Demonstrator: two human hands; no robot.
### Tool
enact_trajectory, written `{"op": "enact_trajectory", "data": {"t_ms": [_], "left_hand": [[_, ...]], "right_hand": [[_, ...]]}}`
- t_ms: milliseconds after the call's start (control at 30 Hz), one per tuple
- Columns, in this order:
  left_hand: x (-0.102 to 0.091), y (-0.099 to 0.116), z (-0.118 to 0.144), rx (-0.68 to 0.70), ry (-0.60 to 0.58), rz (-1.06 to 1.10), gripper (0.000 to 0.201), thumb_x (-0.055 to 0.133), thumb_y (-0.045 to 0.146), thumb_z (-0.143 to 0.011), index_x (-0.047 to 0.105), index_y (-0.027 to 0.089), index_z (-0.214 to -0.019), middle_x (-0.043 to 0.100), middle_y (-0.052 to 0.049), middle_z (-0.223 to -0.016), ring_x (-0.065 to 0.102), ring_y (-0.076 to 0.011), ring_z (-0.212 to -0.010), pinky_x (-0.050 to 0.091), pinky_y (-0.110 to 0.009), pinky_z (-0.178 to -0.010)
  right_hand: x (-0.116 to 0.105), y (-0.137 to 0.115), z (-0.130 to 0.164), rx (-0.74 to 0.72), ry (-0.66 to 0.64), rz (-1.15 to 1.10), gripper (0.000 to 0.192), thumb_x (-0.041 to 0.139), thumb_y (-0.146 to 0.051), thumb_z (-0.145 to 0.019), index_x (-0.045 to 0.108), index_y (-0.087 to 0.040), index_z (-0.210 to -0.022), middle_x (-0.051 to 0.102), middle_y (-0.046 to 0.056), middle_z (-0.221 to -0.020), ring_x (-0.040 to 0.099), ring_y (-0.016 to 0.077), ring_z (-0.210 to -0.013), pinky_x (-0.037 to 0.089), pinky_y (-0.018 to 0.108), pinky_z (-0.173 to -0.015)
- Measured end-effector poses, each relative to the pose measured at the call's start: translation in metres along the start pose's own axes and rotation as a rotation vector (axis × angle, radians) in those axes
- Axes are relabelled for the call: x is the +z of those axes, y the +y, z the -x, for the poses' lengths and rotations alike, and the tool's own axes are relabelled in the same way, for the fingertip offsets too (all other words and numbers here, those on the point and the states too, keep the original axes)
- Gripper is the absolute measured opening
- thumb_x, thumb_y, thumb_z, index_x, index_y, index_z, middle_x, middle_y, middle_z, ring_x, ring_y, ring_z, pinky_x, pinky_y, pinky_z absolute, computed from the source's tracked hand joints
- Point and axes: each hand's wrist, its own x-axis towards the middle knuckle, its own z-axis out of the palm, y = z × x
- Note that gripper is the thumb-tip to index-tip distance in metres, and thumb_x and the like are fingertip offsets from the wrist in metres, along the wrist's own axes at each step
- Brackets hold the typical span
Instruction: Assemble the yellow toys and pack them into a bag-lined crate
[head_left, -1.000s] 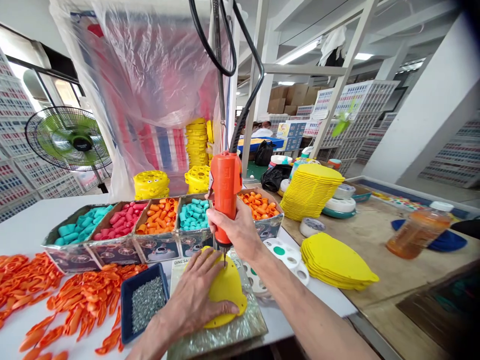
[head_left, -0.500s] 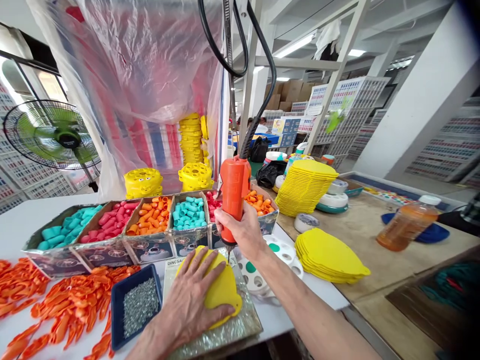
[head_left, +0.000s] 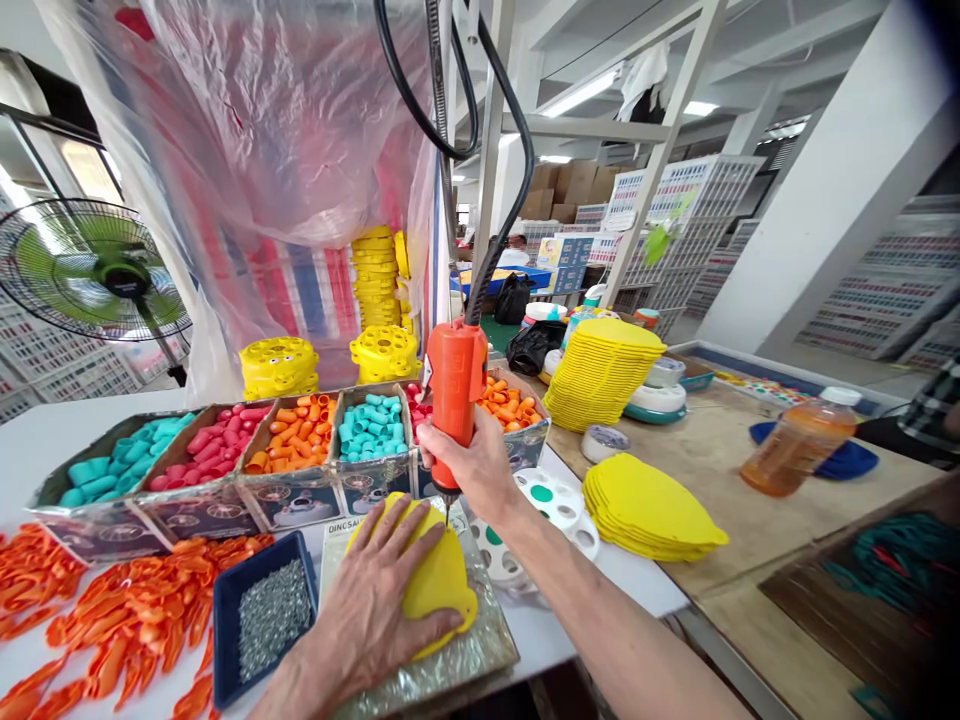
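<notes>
- Yellow shell (head_left: 442, 585) lies on a shiny mat (head_left: 480, 655) at the near edge of the white worktop (head_left: 45, 450), close to the person.
- Open room is scant: a blue tray (head_left: 225, 640) of screws sits just left of the mat, a white palette (head_left: 555, 505) just right, and a row of boxes (head_left: 300, 470) with coloured caps closes the far side.
- Left hand (head_left: 371, 600) lies flat on the shell, fingers (head_left: 397, 525) spread wide, pressing it down rather than gripping.
- Right hand (head_left: 476, 465) is wrapped tight round the orange screwdriver (head_left: 454, 385), held upright, its bit at the shell's top edge just beyond the left fingertips.
- Black cable (head_left: 495, 230) rises from the screwdriver to the frame overhead.
- Orange parts (head_left: 135, 610) are heaped left of the tray.
- Two stacks of yellow shells (head_left: 645, 505) stand to the right, one near, one further back.
- Bottle (head_left: 799, 440) of amber liquid stands well apart on the brown worktop, right.
</notes>
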Motion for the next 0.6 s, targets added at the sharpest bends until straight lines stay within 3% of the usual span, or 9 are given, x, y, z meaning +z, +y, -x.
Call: {"op": "enact_trajectory", "data": {"t_ms": [600], "left_hand": [[-0.002,0.001,0.0,-0.02,-0.033,-0.03,0.077,0.063,0.068,-0.085,0.051,0.027,-0.149,0.043,-0.01,-0.163,0.035,-0.0389,-0.151,0.03,-0.068,-0.122]], "right_hand": [[0.0,-0.012,0.004,-0.018,0.0,-0.012,0.022,0.073,-0.035,-0.081,0.059,-0.021,-0.074,0.062,-0.002,-0.057,0.055,0.0126,-0.051,0.048,0.027,-0.056]]}}
